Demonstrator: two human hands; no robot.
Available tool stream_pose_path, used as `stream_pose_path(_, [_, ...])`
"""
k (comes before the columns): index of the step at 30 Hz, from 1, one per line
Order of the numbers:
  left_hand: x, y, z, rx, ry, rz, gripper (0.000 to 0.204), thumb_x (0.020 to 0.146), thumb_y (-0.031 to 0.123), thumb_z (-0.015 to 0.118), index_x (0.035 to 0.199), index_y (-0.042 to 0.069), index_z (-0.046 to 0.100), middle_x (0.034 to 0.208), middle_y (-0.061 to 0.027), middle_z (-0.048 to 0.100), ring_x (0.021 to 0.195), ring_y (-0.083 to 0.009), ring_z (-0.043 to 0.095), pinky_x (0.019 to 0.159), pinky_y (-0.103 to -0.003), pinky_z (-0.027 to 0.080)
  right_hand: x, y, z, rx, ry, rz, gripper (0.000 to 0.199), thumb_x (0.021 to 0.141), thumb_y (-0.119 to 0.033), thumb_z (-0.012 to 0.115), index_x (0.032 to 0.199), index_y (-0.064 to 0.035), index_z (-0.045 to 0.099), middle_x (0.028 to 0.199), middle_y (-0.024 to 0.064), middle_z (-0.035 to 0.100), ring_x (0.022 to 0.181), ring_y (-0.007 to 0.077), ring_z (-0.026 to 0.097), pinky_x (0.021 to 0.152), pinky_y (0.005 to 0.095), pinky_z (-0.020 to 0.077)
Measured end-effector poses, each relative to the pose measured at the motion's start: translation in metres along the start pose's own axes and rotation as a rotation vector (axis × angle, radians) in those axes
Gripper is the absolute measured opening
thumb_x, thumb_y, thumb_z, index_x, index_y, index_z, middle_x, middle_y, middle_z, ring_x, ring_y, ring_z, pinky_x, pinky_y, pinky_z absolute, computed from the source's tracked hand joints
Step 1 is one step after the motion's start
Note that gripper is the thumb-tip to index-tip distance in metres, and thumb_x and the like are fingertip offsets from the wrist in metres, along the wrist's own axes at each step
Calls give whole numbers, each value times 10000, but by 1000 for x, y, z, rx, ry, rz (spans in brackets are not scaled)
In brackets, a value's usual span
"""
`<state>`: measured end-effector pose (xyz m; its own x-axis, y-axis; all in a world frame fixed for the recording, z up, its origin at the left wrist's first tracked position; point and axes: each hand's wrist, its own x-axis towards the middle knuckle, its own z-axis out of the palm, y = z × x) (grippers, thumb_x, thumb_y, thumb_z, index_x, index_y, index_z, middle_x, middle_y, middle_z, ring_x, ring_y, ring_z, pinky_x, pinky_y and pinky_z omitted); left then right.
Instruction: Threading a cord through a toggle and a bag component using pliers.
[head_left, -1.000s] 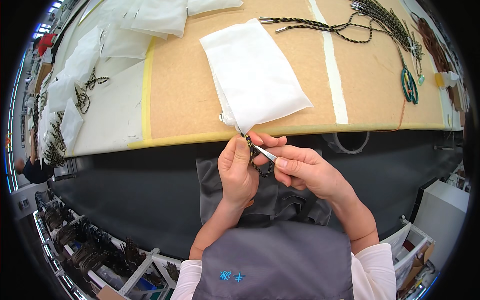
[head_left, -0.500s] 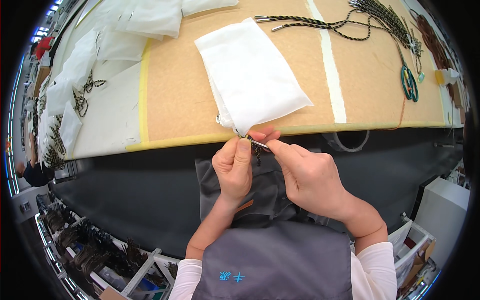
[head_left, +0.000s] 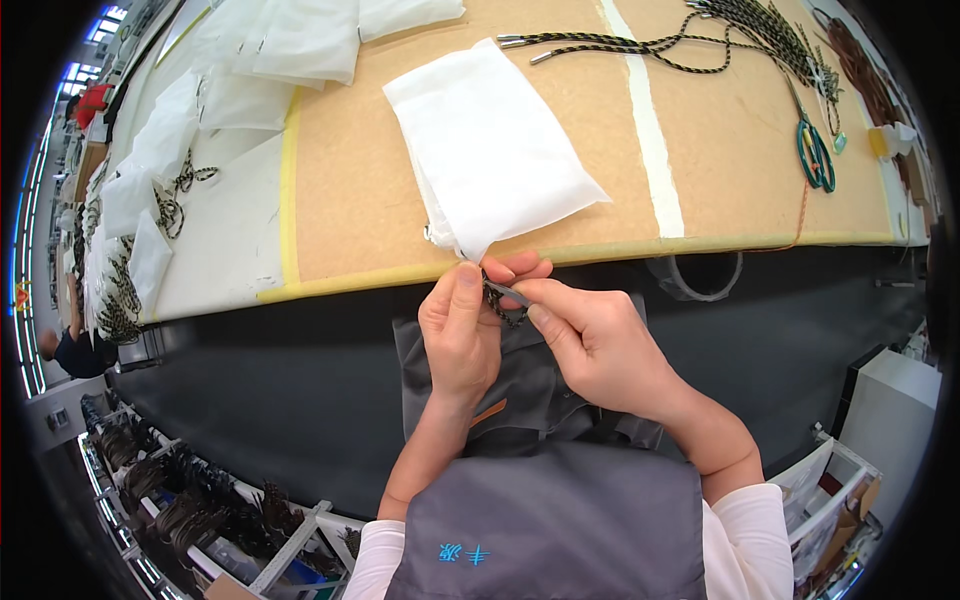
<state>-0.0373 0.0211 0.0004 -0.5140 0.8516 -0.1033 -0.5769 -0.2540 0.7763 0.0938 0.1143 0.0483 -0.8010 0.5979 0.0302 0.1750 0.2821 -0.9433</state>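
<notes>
We see the left hand point(head_left: 462, 335) and the right hand point(head_left: 590, 345) both pinched on a dark cord point(head_left: 497, 298), just below the white bag point(head_left: 490, 150) at the table edge point(head_left: 620, 250).

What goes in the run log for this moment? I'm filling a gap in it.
left hand: pinches white pouch corner at table edge | right hand: holds cord tip at pouch | scissors: on table
</notes>
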Motion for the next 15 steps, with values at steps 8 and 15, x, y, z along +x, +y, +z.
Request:
stream_pose_path(8, [-1,-7,3,-22,19,82,356,1103,271,419,988,-22,588,1148,-276,679,1072,-404,683,963,-483,535,4,14,-7,1519,-455,930,250,1044,-214,483,1196,-79,629,677,-82,421,484,-3,226,407,194,154])
stream_pose_path(15, [1,-13,8,53,75,142,374,1109,284,397,1001,-23,581,1145,-281,676,1080,-390,683,938,-477,551,0,9,16,757,-131,414,178,1001,-113,544,1131,-30,633,714,54,580,506,139,498,425,252,372])
